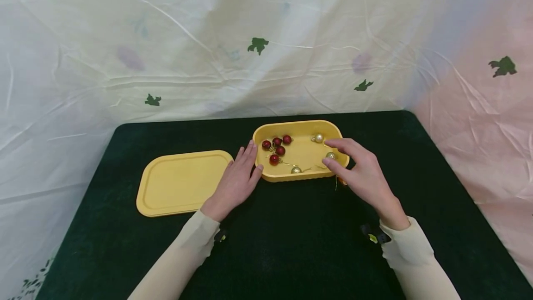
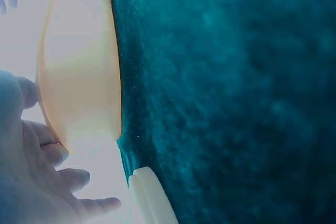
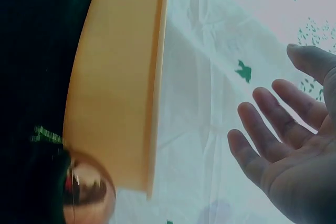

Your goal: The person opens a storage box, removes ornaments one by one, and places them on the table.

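Note:
A yellow plastic box [image 1: 300, 178] holds several small dark red bauble ornaments [image 1: 280, 151] at its left side. Gold baubles [image 1: 296, 170] lie in its front middle and right part, some with thin gold strings. My left hand [image 1: 236, 180] rests at the box's left end, fingers extended, with fingertips and thumb at the rim. Over the right end hovers my right hand [image 1: 363, 170], its thumb and fingers spread apart and nothing between them. A gold bauble [image 1: 331, 155] shows between thumb and index finger, lower down in the box. In the right wrist view the palm and fingers [image 3: 283, 124] are loosely extended.
A flat yellow lid [image 1: 181, 183] lies left of the box, partly behind the left hand. One shiny copper-orange bauble [image 3: 90, 195] sits outside the box by its front right corner. The dark green tabletop [image 1: 287, 235] meets a patterned white curtain [image 1: 291, 78] at the back.

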Available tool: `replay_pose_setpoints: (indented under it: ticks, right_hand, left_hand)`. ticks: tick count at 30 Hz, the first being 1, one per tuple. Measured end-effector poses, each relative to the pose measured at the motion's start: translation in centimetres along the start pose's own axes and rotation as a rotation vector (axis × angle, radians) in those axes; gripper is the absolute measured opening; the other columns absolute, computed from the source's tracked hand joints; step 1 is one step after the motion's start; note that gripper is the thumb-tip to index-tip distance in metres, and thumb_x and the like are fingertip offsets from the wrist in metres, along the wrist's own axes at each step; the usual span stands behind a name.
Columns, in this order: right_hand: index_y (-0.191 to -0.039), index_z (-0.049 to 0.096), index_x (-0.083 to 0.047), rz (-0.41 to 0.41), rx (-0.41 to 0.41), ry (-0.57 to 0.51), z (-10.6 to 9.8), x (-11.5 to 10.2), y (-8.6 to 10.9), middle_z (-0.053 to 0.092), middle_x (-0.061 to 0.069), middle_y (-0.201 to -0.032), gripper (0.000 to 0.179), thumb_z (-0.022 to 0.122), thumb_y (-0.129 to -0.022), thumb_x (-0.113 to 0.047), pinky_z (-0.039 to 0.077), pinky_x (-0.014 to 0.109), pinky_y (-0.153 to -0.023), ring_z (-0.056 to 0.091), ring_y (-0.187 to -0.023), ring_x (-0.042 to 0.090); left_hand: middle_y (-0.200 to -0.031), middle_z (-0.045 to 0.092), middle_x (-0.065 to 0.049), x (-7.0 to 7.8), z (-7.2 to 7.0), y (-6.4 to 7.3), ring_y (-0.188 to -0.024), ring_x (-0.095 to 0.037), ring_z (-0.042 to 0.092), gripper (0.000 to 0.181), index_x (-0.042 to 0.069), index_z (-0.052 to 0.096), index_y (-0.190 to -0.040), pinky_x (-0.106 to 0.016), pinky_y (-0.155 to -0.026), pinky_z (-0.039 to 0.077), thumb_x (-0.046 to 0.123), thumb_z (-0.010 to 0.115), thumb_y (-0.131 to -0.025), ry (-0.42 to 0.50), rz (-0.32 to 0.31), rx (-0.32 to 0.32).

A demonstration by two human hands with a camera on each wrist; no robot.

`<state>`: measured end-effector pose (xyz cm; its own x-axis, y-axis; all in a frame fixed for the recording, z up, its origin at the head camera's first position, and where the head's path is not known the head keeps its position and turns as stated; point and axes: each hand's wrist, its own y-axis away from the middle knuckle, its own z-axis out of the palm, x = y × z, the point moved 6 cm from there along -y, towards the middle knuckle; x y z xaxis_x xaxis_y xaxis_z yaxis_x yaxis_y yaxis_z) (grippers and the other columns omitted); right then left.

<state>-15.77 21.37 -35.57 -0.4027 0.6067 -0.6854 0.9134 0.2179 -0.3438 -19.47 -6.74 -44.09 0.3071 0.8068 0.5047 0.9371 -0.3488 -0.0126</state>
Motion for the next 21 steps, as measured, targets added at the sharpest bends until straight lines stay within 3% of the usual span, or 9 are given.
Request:
replay_pose_setpoints:
  ticks: [11, 21]
  right_hand:
    - [-0.137, 0.066, -0.012, -0.004, -0.063, -0.055, 2.7, -0.8, -1.6, 0.063, 0.004, -0.139, 0.044, 0.073, -0.099, -0.032, 0.049, 0.056, -0.102, 0.059, -0.123, 0.025]
    - [-0.136, 0.067, -0.016, -0.029, -0.137, -0.032, 5.1, -1.2, -3.4, 0.066, 0.002, -0.135, 0.043, 0.071, -0.099, -0.038, 0.048, 0.053, -0.104, 0.059, -0.126, 0.023]
  left_hand:
    - [-0.173, 0.007, 0.002, 0.3, -0.3, 0.1, -0.159, -0.029, 0.013, 0.068, 0.014, 0.016, -0.167, -0.062, -0.122, 0.02, 0.043, 0.042, -0.111, 0.007, -0.002, -0.002]
    - [-0.173, 0.008, 0.002, 0.2, -0.3, 0.1, -0.159, -0.03, 0.013, 0.067, 0.014, 0.016, -0.167, -0.062, -0.122, 0.021, 0.043, 0.041, -0.112, 0.012, -0.003, 0.0]
